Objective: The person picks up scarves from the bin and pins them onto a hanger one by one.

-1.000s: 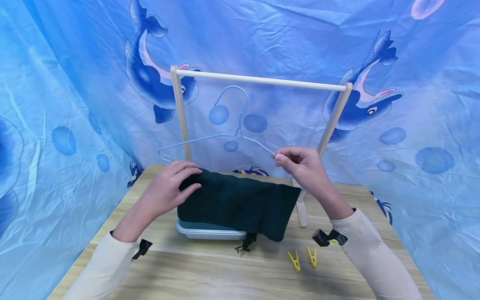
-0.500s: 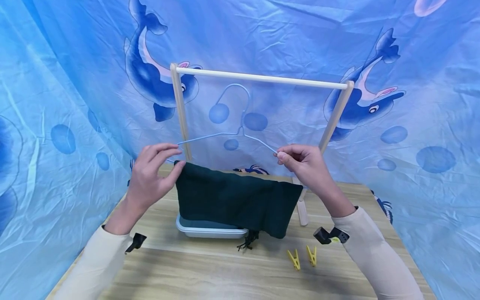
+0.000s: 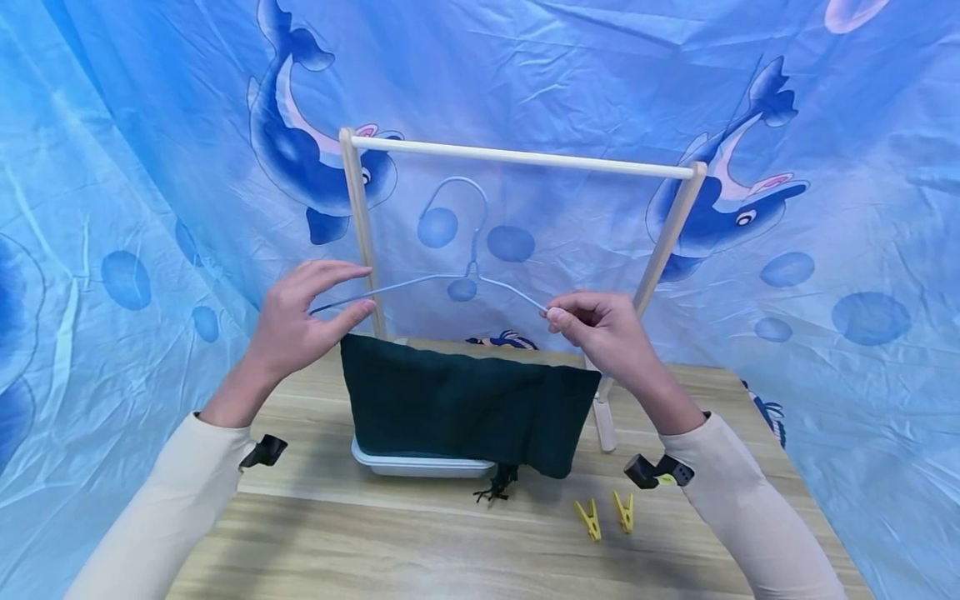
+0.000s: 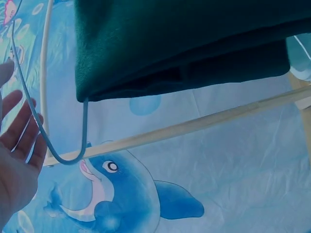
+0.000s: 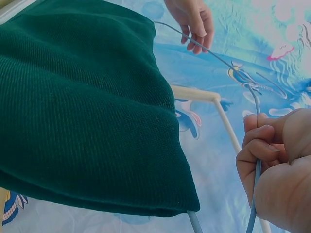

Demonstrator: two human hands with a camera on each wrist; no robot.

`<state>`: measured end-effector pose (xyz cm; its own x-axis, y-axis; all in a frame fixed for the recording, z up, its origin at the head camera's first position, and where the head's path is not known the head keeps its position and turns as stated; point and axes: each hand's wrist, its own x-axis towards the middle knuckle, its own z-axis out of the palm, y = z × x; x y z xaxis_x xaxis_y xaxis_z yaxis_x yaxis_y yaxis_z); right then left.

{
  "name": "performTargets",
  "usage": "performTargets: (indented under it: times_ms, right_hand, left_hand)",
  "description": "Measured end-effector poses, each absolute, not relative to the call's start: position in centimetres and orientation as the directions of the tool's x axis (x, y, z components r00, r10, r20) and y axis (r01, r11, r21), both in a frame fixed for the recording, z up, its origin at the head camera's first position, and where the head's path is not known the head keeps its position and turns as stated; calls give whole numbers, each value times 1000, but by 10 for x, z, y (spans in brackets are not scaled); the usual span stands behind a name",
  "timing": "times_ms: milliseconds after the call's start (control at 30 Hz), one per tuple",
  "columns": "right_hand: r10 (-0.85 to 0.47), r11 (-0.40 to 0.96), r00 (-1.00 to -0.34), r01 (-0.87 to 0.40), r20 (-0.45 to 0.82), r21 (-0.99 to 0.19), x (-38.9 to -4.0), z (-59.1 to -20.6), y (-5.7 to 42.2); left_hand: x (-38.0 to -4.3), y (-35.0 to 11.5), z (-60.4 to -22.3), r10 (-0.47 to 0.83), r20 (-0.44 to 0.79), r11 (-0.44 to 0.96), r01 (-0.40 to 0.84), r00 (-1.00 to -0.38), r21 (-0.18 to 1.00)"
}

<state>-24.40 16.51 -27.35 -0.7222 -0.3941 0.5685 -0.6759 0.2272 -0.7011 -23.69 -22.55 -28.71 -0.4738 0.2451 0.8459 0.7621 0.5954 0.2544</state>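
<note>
A dark green knitted scarf (image 3: 465,408) with a fringe hangs folded over the lower bar of a light blue wire hanger (image 3: 476,243). My right hand (image 3: 603,333) pinches the hanger's right shoulder between thumb and fingers, holding it up in front of the rack. At the hanger's left end, my left hand (image 3: 296,315) is spread, its thumb and fingers apart with the wire passing between them. In the left wrist view, the bent end of the hanger runs beside the left fingers (image 4: 22,121). The right wrist view shows the scarf (image 5: 97,121) covering most of the lower bar.
A wooden rack with a white crossbar (image 3: 525,158) stands behind the hanger. Beneath the scarf sits a shallow light-coloured box (image 3: 427,468). Two yellow clothespins (image 3: 588,520) lie on the wooden table (image 3: 420,550) at the right. Blue dolphin-print curtain (image 3: 570,67) surrounds it.
My left hand has left the scarf's upper left corner and moved left and up to the hanger's end. The hanger has shifted slightly, while my right hand keeps its pinch.
</note>
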Motion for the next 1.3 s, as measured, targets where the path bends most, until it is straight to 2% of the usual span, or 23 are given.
performTargets:
  times_ms: [300,467,733,1067,1300]
  right_hand:
    - [-403,246,-712,-689,575,-681,-243,-278,163]
    - [-402,247,-710,-692,578,-679,-240,-278,163]
    - [-393,264,-728,-675,562,-689,-238,-276,164]
    - [-384,264,-740,-661,552,-703,-237,-271,165]
    - [-399,269,-732,-669,552,-693,-237,-268,165]
  left_hand:
    - [-234,-228,-276,337,706,535,743,-623,402]
    - [-235,-232,-274,360,662,519,731,-657,443]
    - [-237,-237,-272,419,665,439,779,-618,447]
    - [-235,-236,-271,420,690,415,801,-589,431]
    - [-237,-234,-277,383,763,368,844,-520,390]
